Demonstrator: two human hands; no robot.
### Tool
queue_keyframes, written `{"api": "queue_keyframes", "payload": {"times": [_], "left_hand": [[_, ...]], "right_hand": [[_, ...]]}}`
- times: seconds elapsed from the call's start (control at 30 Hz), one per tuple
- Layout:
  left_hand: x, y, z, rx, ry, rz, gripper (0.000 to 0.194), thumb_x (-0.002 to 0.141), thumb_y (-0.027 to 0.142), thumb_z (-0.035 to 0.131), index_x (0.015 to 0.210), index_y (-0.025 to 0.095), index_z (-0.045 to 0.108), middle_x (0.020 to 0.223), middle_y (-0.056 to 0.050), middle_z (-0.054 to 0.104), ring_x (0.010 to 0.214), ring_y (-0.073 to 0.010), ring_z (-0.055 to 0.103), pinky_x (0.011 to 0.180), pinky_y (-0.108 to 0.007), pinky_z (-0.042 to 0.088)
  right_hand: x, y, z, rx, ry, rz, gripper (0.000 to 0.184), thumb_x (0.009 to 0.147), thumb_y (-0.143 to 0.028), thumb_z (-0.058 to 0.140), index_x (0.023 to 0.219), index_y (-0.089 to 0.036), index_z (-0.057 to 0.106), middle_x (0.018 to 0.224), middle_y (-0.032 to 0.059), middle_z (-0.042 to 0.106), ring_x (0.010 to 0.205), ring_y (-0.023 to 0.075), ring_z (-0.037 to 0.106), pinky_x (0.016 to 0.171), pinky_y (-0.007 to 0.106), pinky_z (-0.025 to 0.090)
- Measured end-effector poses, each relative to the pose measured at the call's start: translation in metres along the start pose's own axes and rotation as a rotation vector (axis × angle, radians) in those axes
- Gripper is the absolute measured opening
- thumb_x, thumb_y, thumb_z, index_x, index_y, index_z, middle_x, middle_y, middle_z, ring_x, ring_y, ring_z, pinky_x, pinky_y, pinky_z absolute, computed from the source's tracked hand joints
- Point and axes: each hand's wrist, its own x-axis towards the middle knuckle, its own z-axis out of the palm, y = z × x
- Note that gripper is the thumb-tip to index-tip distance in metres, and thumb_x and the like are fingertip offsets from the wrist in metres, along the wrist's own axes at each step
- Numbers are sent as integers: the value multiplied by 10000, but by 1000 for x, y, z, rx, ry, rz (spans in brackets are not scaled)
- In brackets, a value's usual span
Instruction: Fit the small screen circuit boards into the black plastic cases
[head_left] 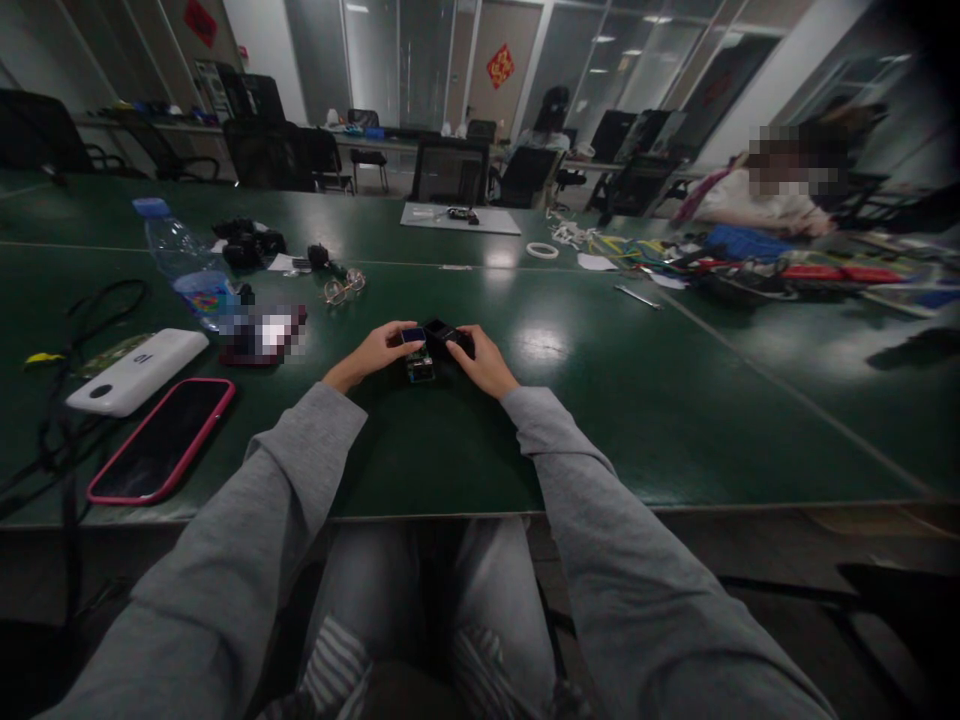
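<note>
Over the green table, my left hand (pixel 384 350) is closed around a small circuit board (pixel 421 370) with a dark blue part at its top. My right hand (pixel 486 362) grips a small black box-shaped piece (pixel 442 333), thumb on its near side. The two pieces are side by side, touching or nearly so; I cannot tell whether they are joined. Most of my fingers are hidden behind what they hold.
A pink-cased phone (pixel 163 440), a white power bank (pixel 139 372) and a tilted-looking plastic bottle (pixel 184 265) are at left. Glasses (pixel 345 287) lie beyond my left hand. Cables and tools (pixel 750 260) spread at right, near a seated person. A wrench (pixel 637 297) lies closer.
</note>
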Motion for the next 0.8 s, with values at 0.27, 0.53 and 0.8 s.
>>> {"api": "queue_keyframes", "payload": {"times": [0.27,0.53,0.8], "left_hand": [[0,2,-1,0,-2,38,575,759,376,738,1249,124,577,1250,-155,633,1123,-244,615,1033,-470,440],[0,0,-1,27,16,46,531,763,374,733,1218,138,597,1232,-151,643,1095,-238,628,1010,-477,458],[1,0,0,33,23,60,522,761,385,732,1202,134,612,1209,-149,661,1071,-233,642,1003,-468,467]], "right_hand": [[0,1,1,-8,0,8,368,915,-455,547,1161,-182,521,1134,115,616,1062,247,594,961,440,468],[1,0,0,-10,-10,-3,378,917,-464,541,1153,-169,522,1129,124,616,1055,253,594,952,443,471],[0,-1,0,-4,-12,1,370,915,-453,539,1157,-175,519,1134,120,615,1068,250,589,970,443,463]]}}
